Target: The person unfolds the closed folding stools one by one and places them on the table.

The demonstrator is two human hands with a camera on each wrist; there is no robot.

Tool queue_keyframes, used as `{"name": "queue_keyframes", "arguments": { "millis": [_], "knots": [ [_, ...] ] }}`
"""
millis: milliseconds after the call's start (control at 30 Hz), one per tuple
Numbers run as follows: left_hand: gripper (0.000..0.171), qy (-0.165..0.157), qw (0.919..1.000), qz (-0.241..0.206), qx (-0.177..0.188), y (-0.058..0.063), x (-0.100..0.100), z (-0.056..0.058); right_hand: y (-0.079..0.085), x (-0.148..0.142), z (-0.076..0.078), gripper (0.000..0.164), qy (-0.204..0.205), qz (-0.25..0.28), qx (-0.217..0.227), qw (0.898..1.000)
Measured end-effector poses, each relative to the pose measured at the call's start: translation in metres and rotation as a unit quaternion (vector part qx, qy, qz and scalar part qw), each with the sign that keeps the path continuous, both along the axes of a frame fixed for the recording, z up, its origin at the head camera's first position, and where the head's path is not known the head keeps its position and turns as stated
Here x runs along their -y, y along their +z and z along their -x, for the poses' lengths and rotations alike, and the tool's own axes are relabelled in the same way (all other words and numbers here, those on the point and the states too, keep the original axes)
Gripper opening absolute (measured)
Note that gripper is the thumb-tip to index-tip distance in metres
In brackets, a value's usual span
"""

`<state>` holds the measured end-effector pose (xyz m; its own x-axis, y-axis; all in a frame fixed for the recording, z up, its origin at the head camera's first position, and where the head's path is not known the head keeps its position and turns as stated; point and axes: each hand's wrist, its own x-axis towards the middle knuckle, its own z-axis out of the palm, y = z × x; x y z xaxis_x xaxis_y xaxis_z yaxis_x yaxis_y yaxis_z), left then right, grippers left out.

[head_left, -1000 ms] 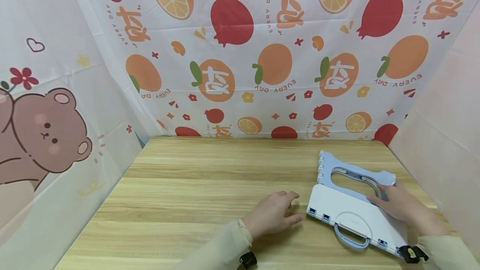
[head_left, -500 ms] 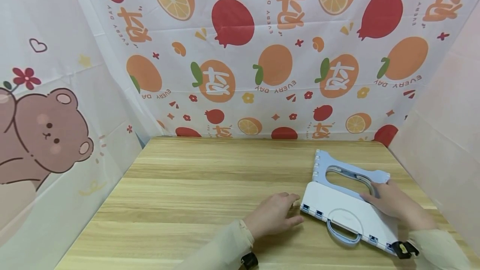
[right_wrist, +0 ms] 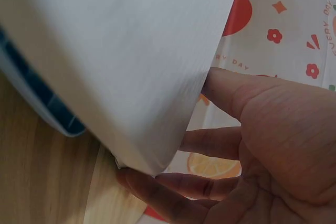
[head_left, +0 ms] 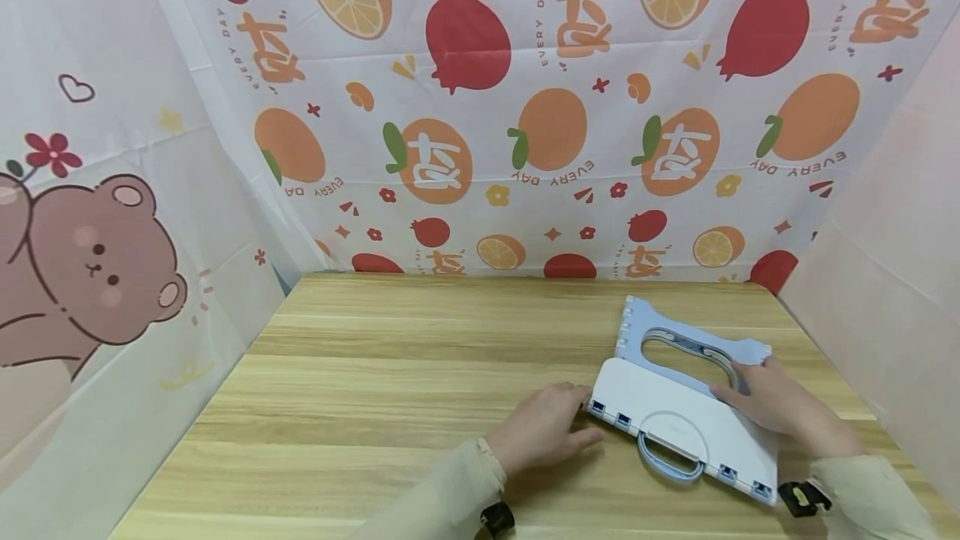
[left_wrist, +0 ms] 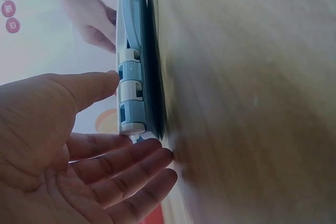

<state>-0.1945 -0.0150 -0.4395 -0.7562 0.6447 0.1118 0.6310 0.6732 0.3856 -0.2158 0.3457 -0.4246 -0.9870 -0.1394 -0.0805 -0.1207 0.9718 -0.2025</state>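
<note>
A folding step stool (head_left: 686, 419), white with light blue legs and a loop handle (head_left: 671, 461), lies folded flat at the table's right side. My right hand (head_left: 783, 411) grips its right edge; in the right wrist view the thumb (right_wrist: 231, 90) is on one face and fingers reach round the other side. At the stool's left corner is my left hand (head_left: 540, 432), its fingers loosely extended. The left wrist view puts the left thumb (left_wrist: 97, 87) and fingertips (left_wrist: 152, 145) right at the hinged edge (left_wrist: 132, 90), touching or nearly so.
The wooden table (head_left: 390, 373) extends left of the stool. A fruit-print cloth (head_left: 480, 148) hangs behind it. Pale cloths stand at both sides, the left one bearing a printed bear (head_left: 105, 265). Black bands (head_left: 497, 517) are on both wrists.
The folding stool has slid left across the table with my right hand on it, closing the gap to my left hand. My left hand has stayed nearly still.
</note>
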Motion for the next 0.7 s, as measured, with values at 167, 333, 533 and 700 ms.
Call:
{"name": "queue_keyframes", "arguments": {
  "millis": [167,333,533,700],
  "knots": [
    [0.027,0.008,0.9999,-0.007,0.0,-0.001,0.004,0.005,0.001,0.006,0.001,0.08,0.004,0.003,0.011,1.0],
    [0.026,0.026,0.9996,-0.011,0.0,-0.001,0.009,0.007,0.001,0.012,0.001,0.08,0.01,0.014,0.014,1.0],
    [0.02,0.041,0.9988,-0.024,0.009,-0.004,0.014,0.012,0.003,0.022,-0.001,0.078,0.019,0.027,0.01,0.999],
    [0.021,0.046,0.9985,-0.028,-0.006,-0.005,0.019,0.015,0.004,0.03,-0.001,0.079,0.018,0.034,0.014,0.999]
  ]
}}
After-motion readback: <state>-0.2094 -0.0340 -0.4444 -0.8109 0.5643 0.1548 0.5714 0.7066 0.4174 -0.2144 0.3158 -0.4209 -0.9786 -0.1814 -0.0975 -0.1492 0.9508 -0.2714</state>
